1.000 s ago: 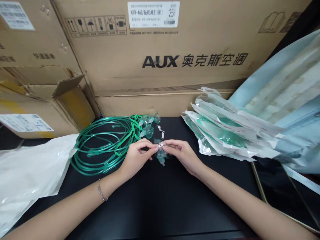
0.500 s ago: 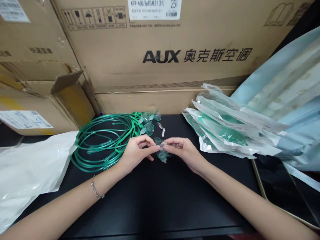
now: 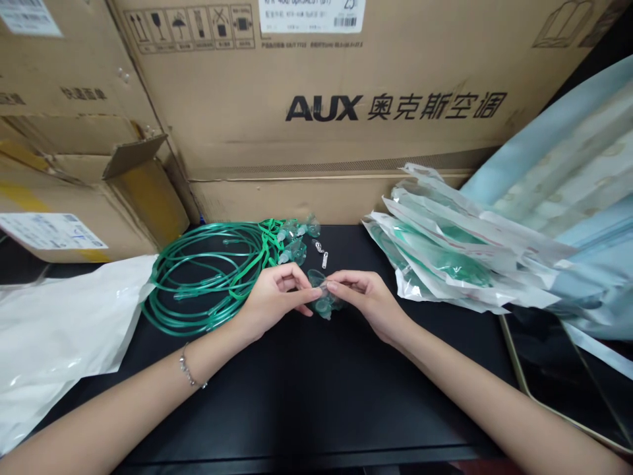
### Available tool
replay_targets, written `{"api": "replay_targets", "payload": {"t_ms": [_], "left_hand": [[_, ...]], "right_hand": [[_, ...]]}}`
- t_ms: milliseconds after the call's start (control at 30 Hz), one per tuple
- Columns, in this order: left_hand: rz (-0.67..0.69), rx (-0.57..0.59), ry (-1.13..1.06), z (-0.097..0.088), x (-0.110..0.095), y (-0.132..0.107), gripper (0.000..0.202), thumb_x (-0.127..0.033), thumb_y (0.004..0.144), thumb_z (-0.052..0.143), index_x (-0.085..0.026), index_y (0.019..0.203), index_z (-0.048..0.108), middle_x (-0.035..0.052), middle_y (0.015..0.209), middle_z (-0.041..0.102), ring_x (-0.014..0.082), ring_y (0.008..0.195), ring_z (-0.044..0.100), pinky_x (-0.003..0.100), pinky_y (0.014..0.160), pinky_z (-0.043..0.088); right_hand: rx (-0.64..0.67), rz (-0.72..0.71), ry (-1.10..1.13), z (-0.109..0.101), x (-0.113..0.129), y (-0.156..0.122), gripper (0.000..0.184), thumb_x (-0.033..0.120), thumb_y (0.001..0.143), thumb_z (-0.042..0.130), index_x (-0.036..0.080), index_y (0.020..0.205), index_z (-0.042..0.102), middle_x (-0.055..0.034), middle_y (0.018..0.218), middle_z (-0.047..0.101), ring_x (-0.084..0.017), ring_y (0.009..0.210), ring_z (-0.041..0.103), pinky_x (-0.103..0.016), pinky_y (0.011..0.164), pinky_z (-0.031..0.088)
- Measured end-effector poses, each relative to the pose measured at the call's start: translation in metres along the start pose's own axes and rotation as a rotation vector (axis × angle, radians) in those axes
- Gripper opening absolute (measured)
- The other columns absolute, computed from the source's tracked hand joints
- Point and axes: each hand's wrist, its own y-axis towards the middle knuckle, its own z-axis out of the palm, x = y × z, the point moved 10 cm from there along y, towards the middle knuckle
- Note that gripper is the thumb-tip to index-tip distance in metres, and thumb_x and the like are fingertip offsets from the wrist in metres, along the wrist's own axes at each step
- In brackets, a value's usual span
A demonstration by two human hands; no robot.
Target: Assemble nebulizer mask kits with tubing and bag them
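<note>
My left hand point(image 3: 279, 297) and my right hand point(image 3: 370, 298) meet over the middle of the black table, thumbs and forefingers pinched from either side on a small greyish piece point(image 3: 324, 287). Its exact kind is too small to tell. Just under the fingertips is a clear green oxygen mask point(image 3: 324, 308), partly covered by them. Behind the hands lie small metal strips point(image 3: 324, 259). To the left is coiled green oxygen tubing point(image 3: 171, 316), with more masks point(image 3: 293, 251) and green elastic straps point(image 3: 270, 241) at its right end.
Packaged masks in clear-and-white pouches point(image 3: 445, 257) are piled at right, beside light blue fabric point(image 3: 588, 211). A phone point(image 3: 558, 369) lies at the right edge. White pouches point(image 3: 74, 323) are at left. Cardboard boxes point(image 3: 336, 145) wall off the back of the black table point(image 3: 316, 396).
The view has shifted slightly. Both hands keep their pinch at nearly the same place, and the fingertips have turned a little around the small piece.
</note>
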Motion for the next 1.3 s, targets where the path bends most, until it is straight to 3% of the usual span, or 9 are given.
{"api": "replay_targets", "payload": {"t_ms": [333,500,700,1033,1133,1300], "left_hand": [[0.008,0.073,-0.101,0.006,-0.003,0.000,0.021,-0.015,0.058,0.075,-0.012,0.065,0.056,-0.0032,0.061,0.058,0.0087,0.050,0.057,0.021,0.045,0.053],[0.062,0.138,-0.192,0.010,-0.008,-0.002,0.018,-0.016,0.063,0.073,-0.013,0.070,0.057,-0.0017,0.067,0.059,0.0089,0.055,0.057,0.022,0.052,0.051],[0.111,0.069,-0.248,0.001,-0.008,0.001,0.018,-0.013,0.066,0.071,-0.014,0.075,0.055,-0.0027,0.068,0.057,0.0064,0.059,0.053,0.018,0.056,0.045],[0.061,0.168,-0.283,0.014,-0.012,0.000,0.021,-0.015,0.066,0.070,-0.015,0.068,0.049,-0.0036,0.066,0.055,0.0079,0.061,0.055,0.022,0.059,0.050],[0.047,0.166,-0.286,0.015,-0.012,0.000,0.023,-0.016,0.066,0.070,-0.015,0.067,0.047,-0.0033,0.067,0.054,0.0081,0.063,0.054,0.023,0.061,0.051],[0.086,0.138,-0.252,0.012,-0.013,0.000,0.021,-0.015,0.068,0.068,-0.015,0.067,0.047,-0.0027,0.069,0.054,0.0080,0.065,0.053,0.024,0.064,0.051]], "right_hand": [[0.088,0.067,0.198,0.012,-0.003,-0.004,0.015,0.030,0.069,0.069,0.015,0.072,0.067,0.0013,0.065,0.061,-0.009,0.061,0.052,-0.023,0.060,0.037],[0.104,0.075,0.266,0.012,-0.004,-0.002,0.017,0.030,0.067,0.071,0.015,0.074,0.066,0.0004,0.068,0.062,-0.010,0.064,0.053,-0.024,0.064,0.037],[0.139,0.074,0.354,0.015,-0.009,0.001,0.014,0.026,0.069,0.070,0.014,0.068,0.064,0.0020,0.062,0.059,-0.008,0.059,0.051,-0.022,0.060,0.037],[0.184,0.076,0.376,0.022,-0.003,-0.002,0.014,0.030,0.072,0.067,0.016,0.073,0.064,0.0005,0.064,0.059,-0.010,0.060,0.055,-0.022,0.058,0.042],[0.180,0.068,0.374,0.020,-0.003,-0.001,0.016,0.031,0.071,0.068,0.016,0.073,0.064,0.0006,0.064,0.057,-0.009,0.058,0.053,-0.021,0.054,0.041],[0.158,0.034,0.286,0.016,0.000,0.000,0.015,0.033,0.075,0.063,0.018,0.077,0.059,0.0009,0.071,0.055,-0.010,0.065,0.052,-0.022,0.060,0.041]]}}
